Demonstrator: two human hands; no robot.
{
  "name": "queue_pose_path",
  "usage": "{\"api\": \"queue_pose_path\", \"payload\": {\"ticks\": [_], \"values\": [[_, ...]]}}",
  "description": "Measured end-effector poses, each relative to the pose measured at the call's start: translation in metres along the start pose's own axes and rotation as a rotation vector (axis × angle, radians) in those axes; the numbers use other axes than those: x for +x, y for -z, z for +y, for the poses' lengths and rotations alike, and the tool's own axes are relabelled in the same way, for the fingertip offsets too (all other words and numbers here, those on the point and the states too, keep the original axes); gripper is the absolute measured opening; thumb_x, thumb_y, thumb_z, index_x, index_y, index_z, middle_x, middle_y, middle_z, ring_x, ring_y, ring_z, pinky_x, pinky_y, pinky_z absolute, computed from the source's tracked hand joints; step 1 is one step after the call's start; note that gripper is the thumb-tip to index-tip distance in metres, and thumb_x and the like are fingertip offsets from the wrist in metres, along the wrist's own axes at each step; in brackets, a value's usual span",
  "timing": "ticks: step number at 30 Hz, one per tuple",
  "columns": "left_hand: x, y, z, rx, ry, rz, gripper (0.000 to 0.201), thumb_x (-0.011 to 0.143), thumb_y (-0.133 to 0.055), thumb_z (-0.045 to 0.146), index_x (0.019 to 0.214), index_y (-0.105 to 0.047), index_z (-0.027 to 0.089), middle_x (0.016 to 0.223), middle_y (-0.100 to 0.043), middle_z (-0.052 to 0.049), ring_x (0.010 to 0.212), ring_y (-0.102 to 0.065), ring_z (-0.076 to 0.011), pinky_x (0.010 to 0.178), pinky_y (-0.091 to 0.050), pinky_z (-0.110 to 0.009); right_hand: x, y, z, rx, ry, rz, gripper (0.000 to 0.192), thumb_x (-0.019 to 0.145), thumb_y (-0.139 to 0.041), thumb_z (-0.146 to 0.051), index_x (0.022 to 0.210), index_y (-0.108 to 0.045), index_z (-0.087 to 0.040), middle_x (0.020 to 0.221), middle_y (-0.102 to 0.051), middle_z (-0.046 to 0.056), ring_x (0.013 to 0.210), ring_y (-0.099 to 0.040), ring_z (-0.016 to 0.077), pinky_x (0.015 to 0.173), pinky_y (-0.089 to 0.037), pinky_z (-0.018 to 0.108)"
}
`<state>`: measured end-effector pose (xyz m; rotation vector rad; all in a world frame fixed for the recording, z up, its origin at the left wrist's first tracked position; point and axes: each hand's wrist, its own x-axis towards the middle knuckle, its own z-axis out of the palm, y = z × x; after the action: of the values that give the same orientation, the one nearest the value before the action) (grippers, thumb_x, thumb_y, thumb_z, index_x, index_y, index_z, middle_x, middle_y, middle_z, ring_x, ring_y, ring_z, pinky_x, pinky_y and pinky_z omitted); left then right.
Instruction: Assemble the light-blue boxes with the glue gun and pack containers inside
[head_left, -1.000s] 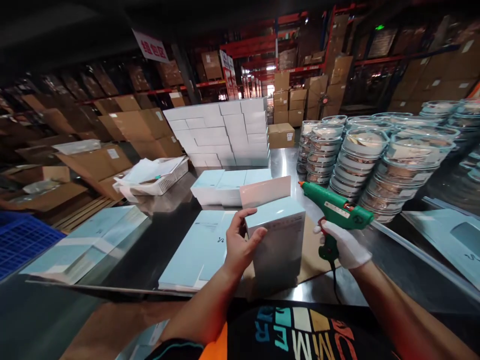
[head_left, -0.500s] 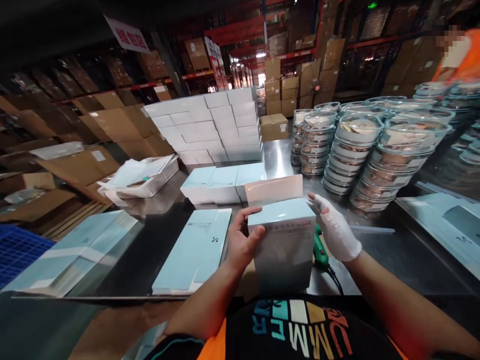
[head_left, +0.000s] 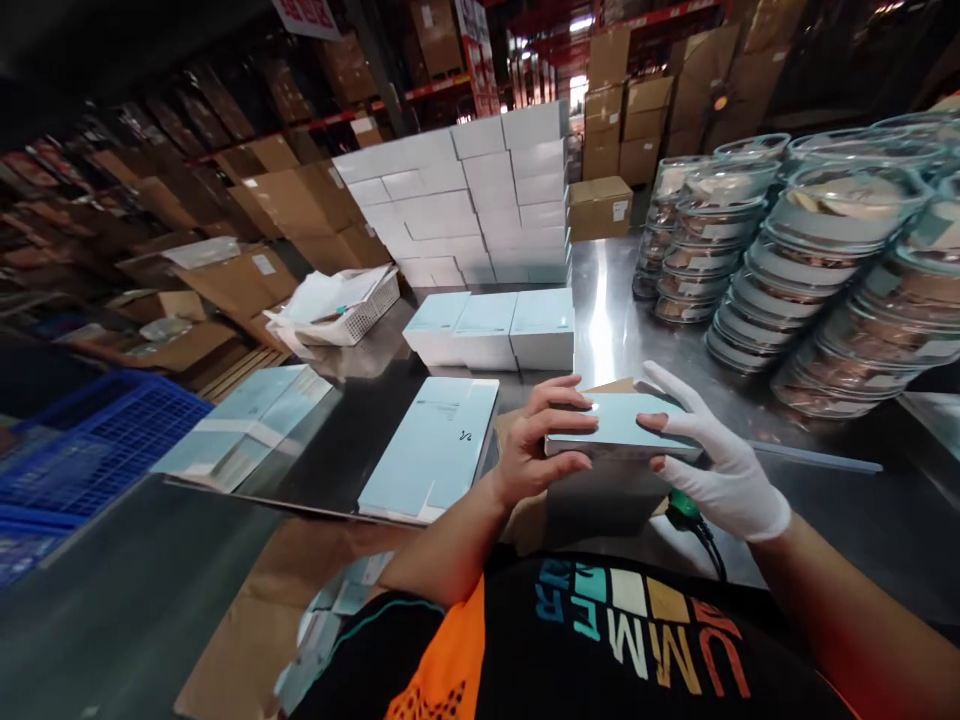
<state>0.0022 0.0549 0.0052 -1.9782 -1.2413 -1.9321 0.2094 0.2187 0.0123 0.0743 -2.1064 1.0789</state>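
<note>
Between my hands is a box [head_left: 611, 420] with a pale blue face turned up. My bare left hand [head_left: 536, 440] grips its left end, fingers on top and thumb at the near edge. My right hand [head_left: 724, 455], in a white glove with some bare fingertips, is closed round its right end. Partly hidden beneath the right hand lies a green tool [head_left: 682, 508] with a black cord. A brown cardboard piece shows behind the box. To the left, flat pale blue sheets [head_left: 431, 440] with a small black mark lie on the metal table [head_left: 315, 470].
Three pale blue-topped boxes [head_left: 484, 325] stand behind, before a tall stack of white boxes [head_left: 480, 205]. Stacked clear round containers [head_left: 810, 260] fill the right. At left are a white basket [head_left: 367, 310], a strapped pale blue bundle [head_left: 240, 425] and a blue crate [head_left: 97, 440].
The box has tipped from standing tall to showing mostly its blue face. My right hand has moved from beside it to a grip on its right end. The view has turned left and down.
</note>
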Motion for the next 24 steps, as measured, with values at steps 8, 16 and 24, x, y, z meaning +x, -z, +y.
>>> {"api": "queue_pose_path", "payload": {"ticks": [8,16,24], "values": [[0.004,0.002,0.000,-0.029,-0.026,-0.012,0.024,0.100,-0.076,0.039,0.121,-0.081,0.028,0.117,-0.082,-0.011,0.125,-0.072,-0.0327,0.108,-0.058,-0.058,0.008,0.006,-0.008,-0.014,0.017,-0.059,0.030,0.102,-0.074,-0.025,0.128,-0.082,-0.037,0.168,-0.055,0.006,0.151,-0.058,0.0290,0.127,-0.048,0.049],[0.017,0.026,0.012,0.074,0.073,-0.221,0.021,0.095,-0.082,0.037,0.115,-0.083,0.028,0.117,-0.082,-0.012,0.128,-0.071,-0.0347,0.111,-0.056,-0.057,0.019,0.005,-0.005,-0.038,0.241,-0.097,0.025,0.109,-0.064,-0.040,0.120,-0.084,-0.029,0.141,-0.073,0.014,0.138,-0.065,0.0270,0.119,-0.050,0.052],[0.078,0.030,0.060,0.284,0.509,-0.465,0.043,0.059,-0.102,0.044,0.095,-0.084,0.030,0.112,-0.082,-0.014,0.101,-0.075,-0.0403,0.093,-0.062,-0.052,0.034,0.000,-0.012,-0.150,0.241,-0.194,0.064,0.098,-0.068,-0.069,0.147,-0.069,-0.027,0.163,-0.056,0.017,0.152,-0.055,0.0327,0.123,-0.047,0.051]]}}
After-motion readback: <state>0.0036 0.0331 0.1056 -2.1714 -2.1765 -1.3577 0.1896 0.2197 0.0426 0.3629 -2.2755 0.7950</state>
